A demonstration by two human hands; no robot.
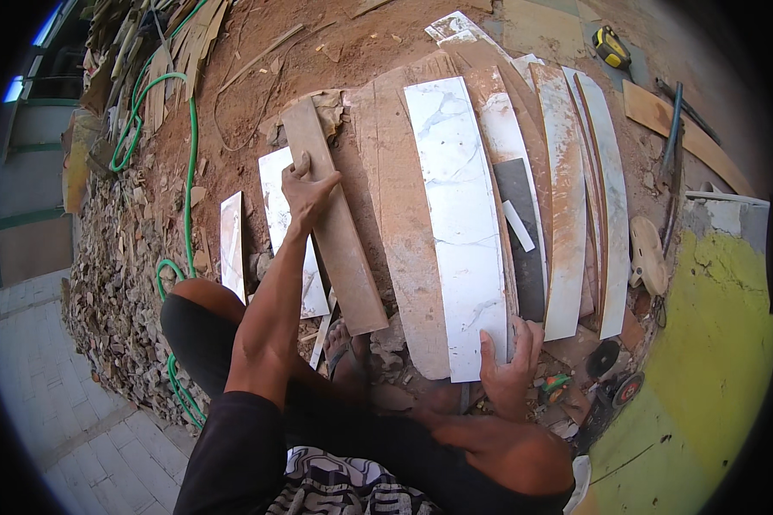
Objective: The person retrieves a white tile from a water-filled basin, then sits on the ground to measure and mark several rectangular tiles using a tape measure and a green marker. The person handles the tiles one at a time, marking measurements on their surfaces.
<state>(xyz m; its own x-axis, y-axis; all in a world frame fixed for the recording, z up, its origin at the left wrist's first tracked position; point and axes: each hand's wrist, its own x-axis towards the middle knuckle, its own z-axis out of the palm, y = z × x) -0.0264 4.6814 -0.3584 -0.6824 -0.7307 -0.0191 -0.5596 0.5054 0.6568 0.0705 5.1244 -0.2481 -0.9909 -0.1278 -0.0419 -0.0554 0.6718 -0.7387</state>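
Note:
My left hand (309, 189) is closed round the upper part of a long brown strip (343, 249), its thumb lying across the face. This strip lies tilted, partly over a white tile piece (276, 176). At the lower right, my right hand (511, 365) grips the near end of a long white marbled tile strip (457, 215), thumb on top and fingers at its right edge. That strip rests on a dusty brown board (391, 172). Right of it lie a dark grey piece (515, 180) with a small white offcut (518, 225) and a dusty white strip (565, 215).
A green hose (191, 154) runs along rubble (120, 283) at left. A yellow-black tape measure (611, 46) lies at the far right. A beige clog (648, 255), a dark bar (674, 129) and an angle grinder (614, 399) lie right, near a yellow-green surface (713, 343).

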